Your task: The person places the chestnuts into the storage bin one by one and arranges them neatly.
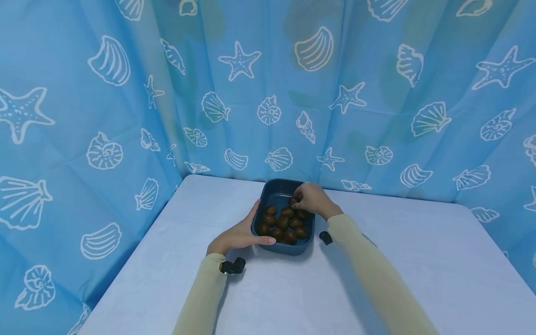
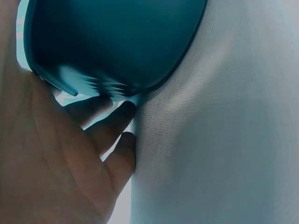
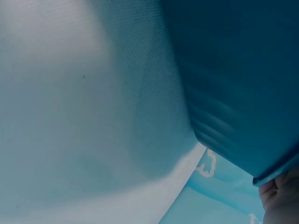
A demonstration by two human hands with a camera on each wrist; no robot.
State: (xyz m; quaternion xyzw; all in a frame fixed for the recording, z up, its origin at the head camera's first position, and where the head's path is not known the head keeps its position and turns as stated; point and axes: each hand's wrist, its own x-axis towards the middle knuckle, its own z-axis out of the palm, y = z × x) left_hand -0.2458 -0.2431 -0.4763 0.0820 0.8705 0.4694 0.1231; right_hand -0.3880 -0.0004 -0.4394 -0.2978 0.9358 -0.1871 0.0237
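A dark blue rectangular container [image 1: 284, 249] stands on the table near its far edge. Several brown, roundish pieces [image 1: 283, 222] lie in it, mostly in its near half; their exact kind is too small to tell. My left hand [image 1: 240, 235] holds the container at the near left corner, thumb over the near rim and fingers along the left side. Over the far right part of the container, my right hand [image 1: 314, 199] reaches in and pinches a brown roundish piece [image 1: 294, 201]. In the right wrist view the container wall [image 3: 233, 84] hides most of that hand.
A white cloth covers the table [image 1: 276, 298]. Behind it and to the left hangs a blue curtain [image 1: 268, 83] with white shells and starfish. Black devices [image 1: 232, 266] sit at the wrists.
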